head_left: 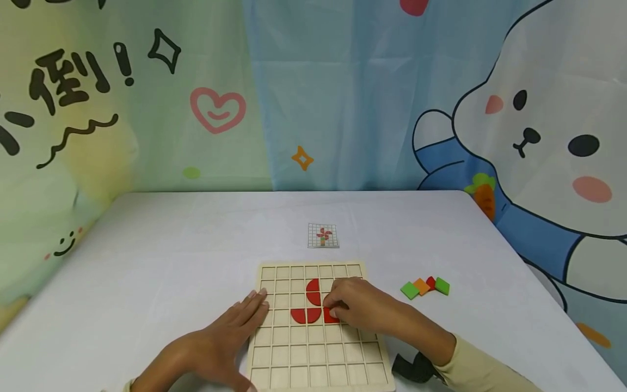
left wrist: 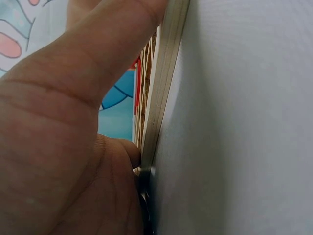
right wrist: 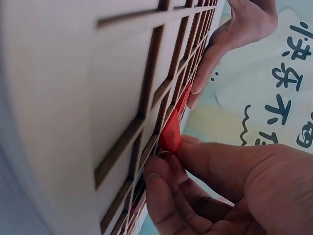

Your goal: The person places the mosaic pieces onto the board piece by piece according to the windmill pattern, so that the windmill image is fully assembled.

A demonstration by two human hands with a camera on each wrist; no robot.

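So the biggest thing in the room is the cartoon curtain at the back, green and yellow on the left, blue on the right, with a huge white bunny on it. In front of that there's a white desk, and on it a pale wooden board split into little square cells, right in front of the person.

Next size down is a tan sleeve on the right arm, then the hands. The left hand is lying along the board's left edge, fingers straight out and touching it, thumb off on its own down by the near corner. The right hand is over the right half of the board, fingers curled and pinched with the thumb on a red piece. That piece is at a cell just right of the lower red pair, but its shape is partly hidden and I can't tell if it's sitting flat.

There's a black thing under the right wrist, no clue what. Past the board's far edge is a small card with a gridded pinwheel picture.

Smallest stuff: the upper red pair makes a half circle bulging left, the lower red pair makes one bulging toward the person, and off to the right of the board there's a loose cluster of two green bits, an orange bit and a red bit
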